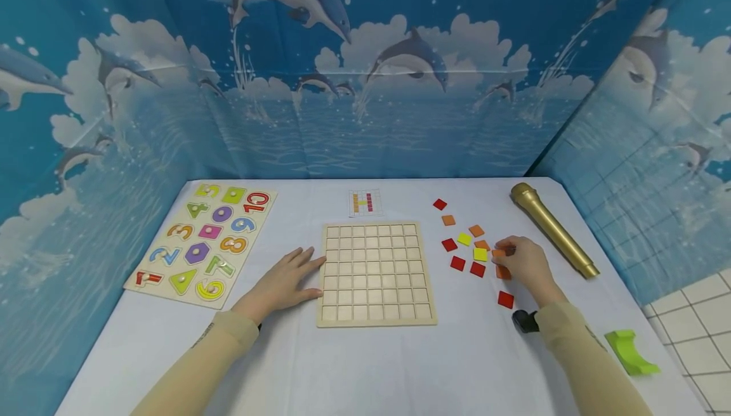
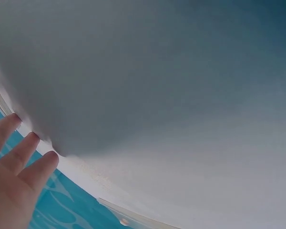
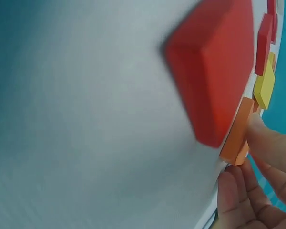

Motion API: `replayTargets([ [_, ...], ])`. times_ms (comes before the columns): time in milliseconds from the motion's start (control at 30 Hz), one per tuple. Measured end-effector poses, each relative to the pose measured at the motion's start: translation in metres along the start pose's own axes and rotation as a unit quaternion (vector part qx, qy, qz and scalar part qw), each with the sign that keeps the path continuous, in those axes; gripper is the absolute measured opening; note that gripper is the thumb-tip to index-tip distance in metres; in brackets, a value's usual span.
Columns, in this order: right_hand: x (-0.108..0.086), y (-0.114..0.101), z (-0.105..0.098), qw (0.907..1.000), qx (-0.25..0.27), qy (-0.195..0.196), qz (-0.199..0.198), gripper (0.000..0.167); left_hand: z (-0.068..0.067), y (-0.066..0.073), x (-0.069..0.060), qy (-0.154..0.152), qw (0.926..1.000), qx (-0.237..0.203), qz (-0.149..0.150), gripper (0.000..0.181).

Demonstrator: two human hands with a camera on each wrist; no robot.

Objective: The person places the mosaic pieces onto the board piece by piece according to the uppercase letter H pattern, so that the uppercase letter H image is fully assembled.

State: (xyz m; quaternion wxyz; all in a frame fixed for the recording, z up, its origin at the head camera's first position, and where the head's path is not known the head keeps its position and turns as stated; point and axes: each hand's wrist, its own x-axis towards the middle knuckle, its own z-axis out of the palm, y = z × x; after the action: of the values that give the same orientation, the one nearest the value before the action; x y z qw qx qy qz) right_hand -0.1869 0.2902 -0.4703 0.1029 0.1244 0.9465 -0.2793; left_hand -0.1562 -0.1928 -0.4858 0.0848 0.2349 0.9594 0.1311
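Note:
A square wooden grid board (image 1: pixel 377 274) lies in the middle of the table, its cells bare. My left hand (image 1: pixel 285 281) rests at its left edge, fingers spread and touching the frame; the left wrist view shows only part of this hand (image 2: pixel 16 179). On the right, my right hand (image 1: pixel 525 267) pinches an orange square tile (image 1: pixel 499 253) between thumb and fingers. Just nearer lies another orange tile (image 1: pixel 503 273), large in the right wrist view beside the thumb. Around them are yellow tiles (image 1: pixel 480 254), red tiles (image 1: pixel 477 269) and more orange ones (image 1: pixel 476 231).
A pattern card (image 1: pixel 366 203) lies behind the board. At the left is a number and shape puzzle (image 1: pixel 205 245). A gold microphone-shaped object (image 1: pixel 554 229) lies at the right, with a green curved block (image 1: pixel 631 352) near the right edge. A dolphin-print curtain (image 1: pixel 365 130) surrounds the table.

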Motion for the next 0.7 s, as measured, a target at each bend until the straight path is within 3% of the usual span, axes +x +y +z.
replayTargets([
  [167,0.004,0.004,-0.001,0.9995,0.028,-0.011,0.012,0.04,-0.001,0.001,-0.001,-0.014,0.9998,-0.006,-0.01,0.076],
  [433,0.01,0.01,-0.01,0.9944,0.087,-0.041,0.042,0.047,0.001,0.002,0.002,-0.04,0.9964,-0.073,-0.017,0.078],
  [567,0.006,-0.014,-0.01,0.992,0.115,-0.032,0.04,0.048,0.001,0.002,0.003,-0.04,0.9956,-0.082,-0.02,0.081],
  [700,0.005,-0.052,0.003,0.9859,0.161,-0.039,0.02,0.049,0.002,0.002,0.002,-0.04,0.9957,-0.081,-0.022,0.083],
])
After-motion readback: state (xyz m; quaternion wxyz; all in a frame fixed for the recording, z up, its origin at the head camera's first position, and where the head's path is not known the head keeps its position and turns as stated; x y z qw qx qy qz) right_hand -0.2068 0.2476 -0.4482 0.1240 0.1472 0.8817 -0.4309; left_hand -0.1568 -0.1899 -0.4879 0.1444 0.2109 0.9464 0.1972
